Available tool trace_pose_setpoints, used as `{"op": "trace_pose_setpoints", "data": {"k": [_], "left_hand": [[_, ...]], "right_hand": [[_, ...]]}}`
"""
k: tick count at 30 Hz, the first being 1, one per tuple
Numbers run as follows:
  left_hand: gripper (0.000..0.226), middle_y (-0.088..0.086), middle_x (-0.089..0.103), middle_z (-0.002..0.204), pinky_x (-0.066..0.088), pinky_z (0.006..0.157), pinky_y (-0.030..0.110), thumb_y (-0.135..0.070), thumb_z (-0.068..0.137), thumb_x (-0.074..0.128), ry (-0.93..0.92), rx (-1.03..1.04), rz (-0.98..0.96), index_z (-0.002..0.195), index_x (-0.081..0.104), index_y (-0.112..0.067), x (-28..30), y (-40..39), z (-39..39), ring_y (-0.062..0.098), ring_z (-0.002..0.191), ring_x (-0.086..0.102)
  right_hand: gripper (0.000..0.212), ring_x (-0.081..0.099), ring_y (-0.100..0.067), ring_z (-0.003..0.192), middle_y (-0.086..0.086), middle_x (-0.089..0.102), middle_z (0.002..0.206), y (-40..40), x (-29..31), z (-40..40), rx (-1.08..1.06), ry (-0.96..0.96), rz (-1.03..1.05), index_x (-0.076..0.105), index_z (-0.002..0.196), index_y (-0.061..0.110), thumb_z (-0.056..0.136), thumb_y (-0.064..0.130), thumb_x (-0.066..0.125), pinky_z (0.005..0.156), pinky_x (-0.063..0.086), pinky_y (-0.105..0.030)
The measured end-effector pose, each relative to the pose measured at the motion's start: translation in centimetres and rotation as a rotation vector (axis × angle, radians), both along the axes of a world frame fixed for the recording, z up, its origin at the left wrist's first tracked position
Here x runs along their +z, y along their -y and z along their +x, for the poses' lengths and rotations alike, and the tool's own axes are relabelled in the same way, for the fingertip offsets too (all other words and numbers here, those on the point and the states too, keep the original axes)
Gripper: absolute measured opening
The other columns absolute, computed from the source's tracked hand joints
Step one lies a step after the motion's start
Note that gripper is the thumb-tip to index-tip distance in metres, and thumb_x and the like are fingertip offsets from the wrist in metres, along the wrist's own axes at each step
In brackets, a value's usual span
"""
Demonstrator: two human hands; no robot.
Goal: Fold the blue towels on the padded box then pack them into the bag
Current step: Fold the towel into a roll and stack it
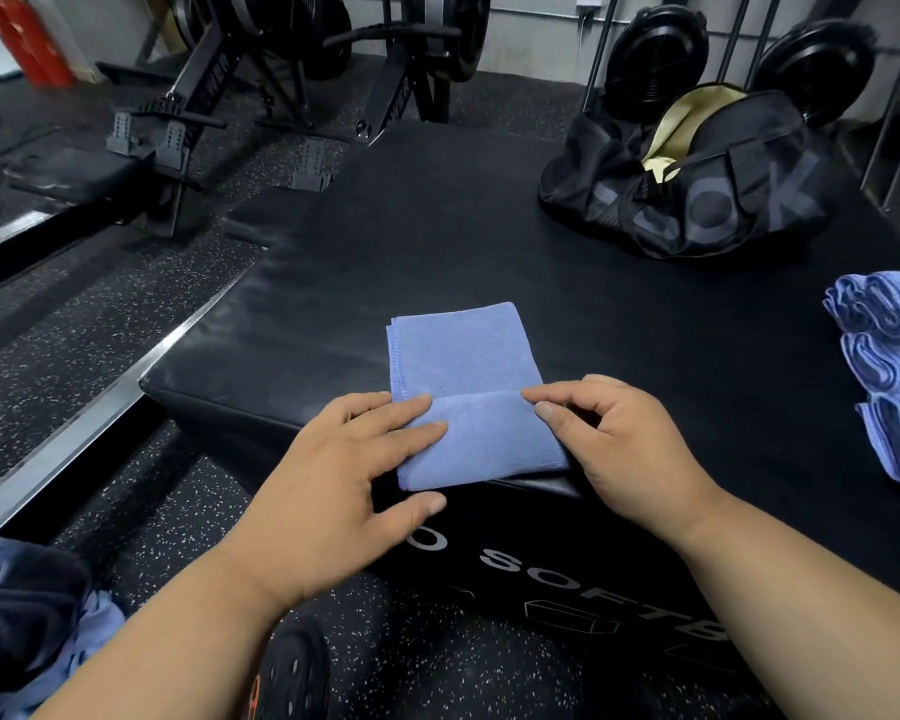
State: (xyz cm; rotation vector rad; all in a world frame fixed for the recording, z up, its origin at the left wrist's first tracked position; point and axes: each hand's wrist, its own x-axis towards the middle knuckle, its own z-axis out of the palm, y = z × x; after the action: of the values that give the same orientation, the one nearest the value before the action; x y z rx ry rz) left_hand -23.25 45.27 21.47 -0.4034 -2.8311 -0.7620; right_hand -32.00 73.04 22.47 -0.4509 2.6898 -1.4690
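The blue towel [463, 402] lies at the padded box's [489, 241] near edge, left hand [344, 470] flat on it, right hand [609, 439] pinching its fold. Released early, the fold may spring open or slide off.

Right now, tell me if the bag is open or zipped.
Open. The bag gapes at the top, its pale lining showing inside the mouth. No towels visible in it.

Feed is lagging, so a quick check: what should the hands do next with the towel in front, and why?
Probably carry the near flap of the blue microfibre towel forward over its flat far half. The left hand presses that flap and the right hand pinches its folded edge, so the fold looks only part done on the black padded box.
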Motion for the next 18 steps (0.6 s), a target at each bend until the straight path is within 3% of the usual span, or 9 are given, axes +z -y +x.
{"op": "trace_pose_setpoints", "data": {"k": [3,5,7,10,14,18], "left_hand": [[0.076,-0.028,0.046,0.156,0.036,0.118,0.031,-0.056,0.075,0.086,0.025,-0.011,-0.045,0.146,0.06,-0.042,-0.2,0.3,-0.2,0.01,0.14,0.043],[0.083,-0.027,0.047,0.155,0.038,0.117,0.031,-0.042,0.07,0.095,0.033,-0.006,-0.046,0.145,0.06,-0.042,-0.3,0.4,-0.5,0.009,0.137,0.045],[0.082,-0.023,0.052,0.153,0.042,0.115,0.032,-0.028,0.069,0.096,0.011,-0.007,-0.025,0.142,0.063,-0.04,-0.5,0.3,-0.7,0.008,0.132,0.049],[0.069,-0.023,0.057,0.147,0.042,0.112,0.026,-0.019,0.074,0.088,-0.046,-0.001,0.011,0.138,0.067,-0.039,-0.6,0.4,-0.8,0.006,0.127,0.054],[0.045,-0.032,0.064,0.133,0.041,0.11,0.022,-0.038,0.084,0.073,-0.059,0.047,0.115,0.129,0.072,-0.042,0.3,0.3,-0.1,0.002,0.129,0.056],[0.027,-0.023,0.075,0.112,0.05,0.097,0.029,-0.037,0.086,0.081,0.122,0.13,0.454,0.112,0.077,-0.044,1.1,-0.1,0.1,0.008,0.112,0.068]], "right_hand": [[0.018,0.06,-0.007,0.095,0.019,0.058,0.095,-0.3,0.0,0.1,0.012,-0.125,0.069,0.08,0.107,0.043,0.099,0.032,0.069,0.082,0.041,-0.012],[0.021,0.054,-0.007,0.109,0.022,0.056,0.115,-0.6,0.1,0.2,0.063,-0.3,0.179,0.08,0.113,0.04,0.097,0.043,0.067,0.096,0.039,-0.013],[0.04,0.05,-0.008,0.118,0.018,0.054,0.135,-1.0,0.0,0.2,0.178,-0.378,0.264,0.077,0.12,0.037,0.089,0.061,0.069,0.106,0.037,-0.02],[0.07,0.05,-0.004,0.126,0.024,0.052,0.143,-1.4,-0.2,-0.1,0.317,-0.332,0.366,0.067,0.135,0.042,0.074,0.075,0.074,0.111,0.042,-0.028],[0.065,0.053,-0.001,0.128,0.028,0.058,0.137,-1.7,0.2,-0.3,0.299,-0.256,0.298,0.066,0.134,0.043,0.074,0.056,0.085,0.111,0.043,-0.027],[0.052,0.065,-0.004,0.118,0.024,0.07,0.121,-1.4,0.8,0.0,0.181,-0.144,0.059,0.071,0.125,0.037,0.077,0.033,0.092,0.102,0.051,-0.03]]}}
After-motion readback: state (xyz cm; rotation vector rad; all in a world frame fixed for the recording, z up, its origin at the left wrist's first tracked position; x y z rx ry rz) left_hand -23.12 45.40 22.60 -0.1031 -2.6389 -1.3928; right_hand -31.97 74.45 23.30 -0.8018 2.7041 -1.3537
